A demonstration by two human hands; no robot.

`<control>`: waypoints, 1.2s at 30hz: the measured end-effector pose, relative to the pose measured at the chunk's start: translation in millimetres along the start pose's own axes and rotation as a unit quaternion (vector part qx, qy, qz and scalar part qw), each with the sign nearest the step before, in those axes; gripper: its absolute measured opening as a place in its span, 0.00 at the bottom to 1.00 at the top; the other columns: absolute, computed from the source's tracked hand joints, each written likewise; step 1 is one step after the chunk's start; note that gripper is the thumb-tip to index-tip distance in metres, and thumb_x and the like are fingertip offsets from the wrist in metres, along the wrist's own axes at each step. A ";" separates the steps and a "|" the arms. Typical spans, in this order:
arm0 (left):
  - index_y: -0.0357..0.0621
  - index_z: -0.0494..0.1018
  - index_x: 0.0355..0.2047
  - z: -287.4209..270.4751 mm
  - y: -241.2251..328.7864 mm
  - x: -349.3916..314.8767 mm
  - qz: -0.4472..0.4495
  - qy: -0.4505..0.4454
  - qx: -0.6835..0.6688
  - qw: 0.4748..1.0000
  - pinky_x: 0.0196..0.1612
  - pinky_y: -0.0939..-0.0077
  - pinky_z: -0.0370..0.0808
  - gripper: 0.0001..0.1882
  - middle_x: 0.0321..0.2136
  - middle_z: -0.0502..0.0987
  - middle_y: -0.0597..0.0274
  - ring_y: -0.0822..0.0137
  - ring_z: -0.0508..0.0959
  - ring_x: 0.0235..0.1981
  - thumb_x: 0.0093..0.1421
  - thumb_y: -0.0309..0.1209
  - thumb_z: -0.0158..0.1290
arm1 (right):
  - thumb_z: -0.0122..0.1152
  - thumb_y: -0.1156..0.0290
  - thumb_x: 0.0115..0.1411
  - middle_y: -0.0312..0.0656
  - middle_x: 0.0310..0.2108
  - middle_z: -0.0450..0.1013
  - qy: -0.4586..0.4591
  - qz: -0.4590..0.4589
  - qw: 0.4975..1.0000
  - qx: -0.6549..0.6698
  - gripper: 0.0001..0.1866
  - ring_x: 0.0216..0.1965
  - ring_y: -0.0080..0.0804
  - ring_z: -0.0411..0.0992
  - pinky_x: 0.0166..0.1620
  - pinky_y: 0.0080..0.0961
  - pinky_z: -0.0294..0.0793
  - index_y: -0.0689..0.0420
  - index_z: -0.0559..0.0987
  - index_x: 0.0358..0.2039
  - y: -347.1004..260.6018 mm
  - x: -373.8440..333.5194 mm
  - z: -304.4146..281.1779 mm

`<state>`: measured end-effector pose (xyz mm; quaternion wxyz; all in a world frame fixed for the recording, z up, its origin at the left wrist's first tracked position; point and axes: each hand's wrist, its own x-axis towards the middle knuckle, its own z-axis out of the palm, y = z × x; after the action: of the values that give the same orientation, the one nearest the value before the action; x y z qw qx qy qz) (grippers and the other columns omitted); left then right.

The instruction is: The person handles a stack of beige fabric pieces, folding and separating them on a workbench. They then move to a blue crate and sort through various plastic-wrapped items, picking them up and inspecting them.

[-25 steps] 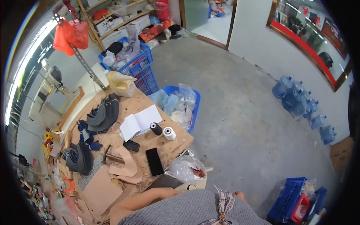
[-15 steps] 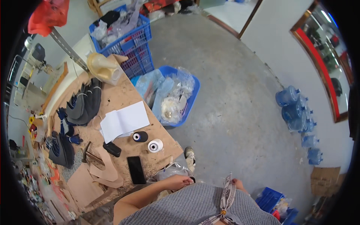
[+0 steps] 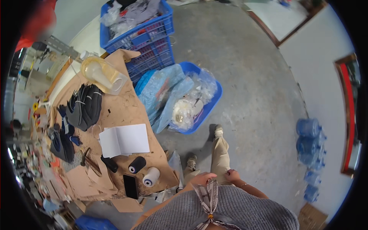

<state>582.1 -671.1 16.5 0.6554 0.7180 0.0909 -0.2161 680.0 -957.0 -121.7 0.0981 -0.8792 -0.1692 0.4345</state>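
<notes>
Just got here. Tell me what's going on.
A person in a grey ribbed top is on their feet beside a work table. The left hand and right hand are low in front of the body, with nothing visibly held. On the table, a phone lies near a white spool and a dark spool, with white paper beyond them and a hammer to the left. A blue tub holding clear plastic sits on the floor.

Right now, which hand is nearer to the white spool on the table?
Left. The left hand is to the right of the white spool, past the table's edge; the right hand is farther right, beyond the left one. Neither touches it.
</notes>
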 end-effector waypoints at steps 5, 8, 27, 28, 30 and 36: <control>0.44 0.71 0.44 -42.4 7.7 85.2 -0.075 0.254 0.036 0.964 0.33 0.71 0.72 0.16 0.28 0.75 0.58 0.61 0.76 0.30 0.53 0.26 0.52 | 0.55 0.62 0.51 0.49 0.33 0.74 -0.060 -0.007 0.998 -0.005 0.12 0.37 0.48 0.72 0.39 0.41 0.72 0.57 0.76 0.31 -41.5 107.6 -76.0; 0.43 0.72 0.42 -58.4 -43.0 136.8 -0.194 0.299 0.040 0.933 0.38 0.64 0.72 0.16 0.31 0.77 0.53 0.54 0.77 0.33 0.53 0.33 0.52 | 0.50 0.62 0.53 0.50 0.29 0.75 -0.081 -0.098 0.989 -0.073 0.12 0.34 0.51 0.73 0.38 0.44 0.71 0.55 0.76 0.32 -47.0 157.3 -115.5; 0.47 0.71 0.45 -291.8 -324.0 326.6 -0.452 0.453 0.217 0.737 0.54 0.49 0.60 0.21 0.58 0.57 0.56 0.51 0.57 0.58 0.50 0.36 0.55 | 0.57 0.68 0.48 0.44 0.26 0.74 -0.112 -0.123 0.979 -0.113 0.07 0.32 0.46 0.70 0.37 0.40 0.70 0.53 0.74 0.30 -27.8 269.1 -140.9; 0.47 0.70 0.47 -292.2 -334.8 329.7 -0.465 0.427 0.202 0.749 0.54 0.48 0.60 0.22 0.58 0.56 0.58 0.52 0.57 0.59 0.50 0.36 0.54 | 0.57 0.69 0.46 0.44 0.25 0.73 -0.090 -0.106 0.988 -0.065 0.09 0.31 0.46 0.70 0.36 0.40 0.70 0.54 0.73 0.30 -33.2 267.5 -142.2; 0.49 0.68 0.50 -283.6 -349.4 336.6 -0.480 0.351 0.189 0.781 0.54 0.47 0.59 0.25 0.59 0.55 0.60 0.53 0.55 0.60 0.50 0.37 0.54 | 0.57 0.69 0.45 0.44 0.24 0.73 -0.081 -0.100 0.992 0.003 0.08 0.30 0.47 0.69 0.35 0.40 0.69 0.55 0.72 0.29 -10.8 272.0 -126.0; 0.42 0.66 0.52 -190.5 -358.7 344.9 -0.382 0.335 0.237 0.828 0.59 0.49 0.53 0.24 0.59 0.55 0.59 0.55 0.54 0.61 0.52 0.32 0.48 | 0.55 0.72 0.46 0.45 0.23 0.71 -0.062 -0.179 0.979 -0.079 0.08 0.28 0.46 0.69 0.33 0.39 0.69 0.55 0.72 0.29 -69.9 301.7 -145.3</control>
<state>777.1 -492.4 -446.1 0.2594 0.7879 0.5174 -0.2104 951.4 -780.7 -232.1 0.0939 -0.8109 -0.3634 0.4490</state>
